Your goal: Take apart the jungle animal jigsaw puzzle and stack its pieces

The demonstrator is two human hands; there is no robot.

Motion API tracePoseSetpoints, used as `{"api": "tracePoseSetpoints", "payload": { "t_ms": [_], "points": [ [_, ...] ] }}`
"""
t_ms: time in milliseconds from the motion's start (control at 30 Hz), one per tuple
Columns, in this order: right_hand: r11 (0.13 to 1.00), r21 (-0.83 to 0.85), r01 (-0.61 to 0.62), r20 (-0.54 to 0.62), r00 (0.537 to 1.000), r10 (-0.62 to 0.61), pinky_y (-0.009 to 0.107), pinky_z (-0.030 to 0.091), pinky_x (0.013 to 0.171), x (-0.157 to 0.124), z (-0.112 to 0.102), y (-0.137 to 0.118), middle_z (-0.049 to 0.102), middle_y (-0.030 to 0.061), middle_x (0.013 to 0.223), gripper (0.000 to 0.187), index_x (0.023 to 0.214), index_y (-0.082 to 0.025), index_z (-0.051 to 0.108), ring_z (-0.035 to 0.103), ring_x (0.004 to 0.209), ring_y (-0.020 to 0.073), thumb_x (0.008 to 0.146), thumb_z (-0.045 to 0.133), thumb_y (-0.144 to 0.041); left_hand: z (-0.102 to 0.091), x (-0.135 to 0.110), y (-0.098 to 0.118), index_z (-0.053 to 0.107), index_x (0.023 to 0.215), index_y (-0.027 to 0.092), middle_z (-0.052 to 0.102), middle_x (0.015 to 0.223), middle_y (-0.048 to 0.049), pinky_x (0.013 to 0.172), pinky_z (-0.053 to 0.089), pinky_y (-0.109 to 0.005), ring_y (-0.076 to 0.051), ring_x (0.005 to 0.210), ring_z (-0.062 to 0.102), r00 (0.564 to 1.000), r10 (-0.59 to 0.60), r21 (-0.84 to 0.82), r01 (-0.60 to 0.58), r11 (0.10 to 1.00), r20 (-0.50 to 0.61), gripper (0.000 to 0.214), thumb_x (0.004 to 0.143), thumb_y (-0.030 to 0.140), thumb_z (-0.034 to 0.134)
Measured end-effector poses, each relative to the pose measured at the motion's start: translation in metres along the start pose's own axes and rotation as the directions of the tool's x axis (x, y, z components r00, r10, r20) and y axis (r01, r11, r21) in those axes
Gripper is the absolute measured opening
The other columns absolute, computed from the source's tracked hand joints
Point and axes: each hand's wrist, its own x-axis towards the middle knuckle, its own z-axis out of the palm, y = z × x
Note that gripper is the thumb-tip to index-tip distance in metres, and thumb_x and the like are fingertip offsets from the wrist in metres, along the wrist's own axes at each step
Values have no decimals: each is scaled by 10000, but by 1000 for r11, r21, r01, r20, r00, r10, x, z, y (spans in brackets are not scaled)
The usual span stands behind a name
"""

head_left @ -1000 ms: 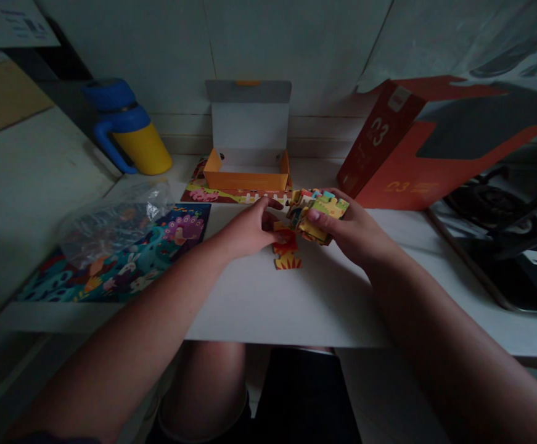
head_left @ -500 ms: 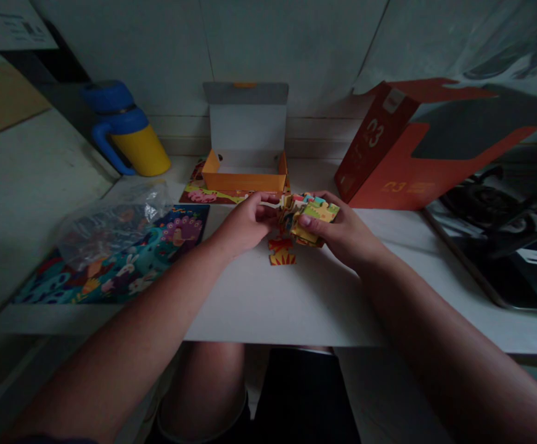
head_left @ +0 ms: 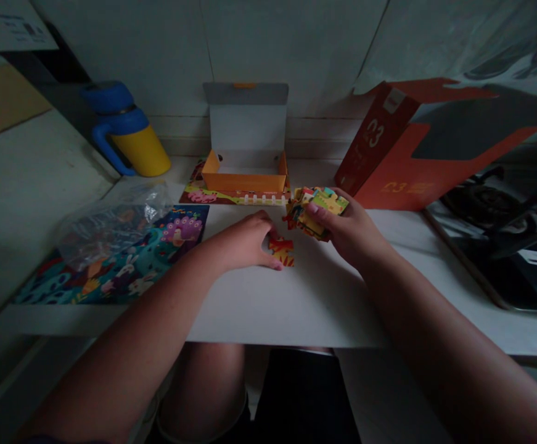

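On the tabletop (head_left: 323, 296) a piece (head_left: 282, 251) is pressed down by the left hand (head_left: 245, 240), fingers flat, while a stack (head_left: 317, 208) is gripped by the right hand (head_left: 349, 231); another piece is to be drawn next.

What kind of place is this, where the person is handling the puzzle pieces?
Most likely a home kitchen counter used as a play table. A gas stove sits at the right end of the white countertop, the wall behind looks tiled, and a blue and yellow bottle stands by the puzzle boxes.
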Motion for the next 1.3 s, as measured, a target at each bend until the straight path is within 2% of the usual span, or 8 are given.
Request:
{"api": "tracePoseSetpoints", "payload": {
  "t_ms": [200, 333, 467, 633, 800, 1033, 1200, 1300],
  "points": [
    [998, 53, -22, 109, 994, 16, 401, 665, 846, -6, 2, -3, 770, 60, 1150, 543, 1190, -282, 648, 765, 974, 271, 819, 943, -547, -2, 3, -6, 674, 976, 214, 735, 998, -64, 839, 550, -409, -300, 933, 699, 991, -104, -97, 96, 991, -79, 487, 620, 293, 996],
    [999, 30, -41, 167, 985, 36, 336, 646, 772, -7, 5, -3, 773, 56, 1094, 602, 1196, -254, 648, 751, 892, 233, 774, 984, -521, 4, 10, -21, 634, 1029, 208, 762, 972, -48, 749, 538, -336, -229, 855, 710, 967, -191, -319, 130, 939, -167, 455, 695, 227, 942],
    [998, -65, -9, 163, 986, 19, 336, 628, 771, -5, 6, 2, 779, 61, 1089, 698, 1204, -248, 624, 742, 908, 240, 702, 1024, -522, 13, 19, -31, 655, 1031, 183, 782, 978, -56, 808, 568, -326, -206, 896, 738, 972, -182, -586, 62, 808, -147, 371, 732, 33, 817],
    [969, -227, 93, 186, 981, -51, 401, 635, 827, -1, 6, 11, 764, 77, 1130, 788, 1222, -261, 591, 745, 979, 294, 649, 1030, -580, 15, 23, -30, 715, 1025, 162, 785, 1012, -55, 929, 555, -340, -190, 951, 730, 957, -216, -676, 31, 736, -192, 369, 745, -74, 663],
    [875, -432, 221, 183, 971, -155, 476, 610, 946, 2, 7, 18, 724, 121, 1252, 835, 1260, -251, 599, 721, 1100, 347, 643, 1020, -624, 10, 20, -21, 725, 1022, 156, 775, 1013, -35, 965, 527, -329, -167, 959, 710, 935, -290, -732, 52, 679, -203, 335, 791, -60, 618],
    [818, -505, 276, 255, 953, -164, 448, 595, 951, 0, 9, 18, 686, 143, 1345, 976, 1404, -236, 503, 714, 1129, 339, 657, 1023, -589, 11, 18, -7, 712, 1041, 150, 769, 1028, -54, 965, 538, -336, -170, 971, 713, 926, -335, -796, 66, 602, -177, 213, 886, 25, 635],
    [788, -555, 267, 251, 957, -148, 471, 586, 987, -1, 10, 16, 681, 169, 1392, 1047, 1481, -221, 493, 705, 1186, 363, 648, 1029, -562, 12, 18, -11, 678, 1046, 174, 756, 1048, -52, 947, 563, -341, -178, 973, 716, 920, -295, -672, 49, 739, -258, 200, 906, 44, 621],
    [778, -582, 236, 232, 965, -119, 480, 598, 963, -1, 11, 16, 722, 145, 1311, 944, 1392, -228, 571, 730, 1119, 358, 638, 1028, -566, 0, 13, -12, 679, 1038, 191, 753, 1098, -71, 1001, 556, -386, -209, 1025, 706, 882, -184, -305, 48, 951, -434, 163, 932, 82, 619]
  ]
}}
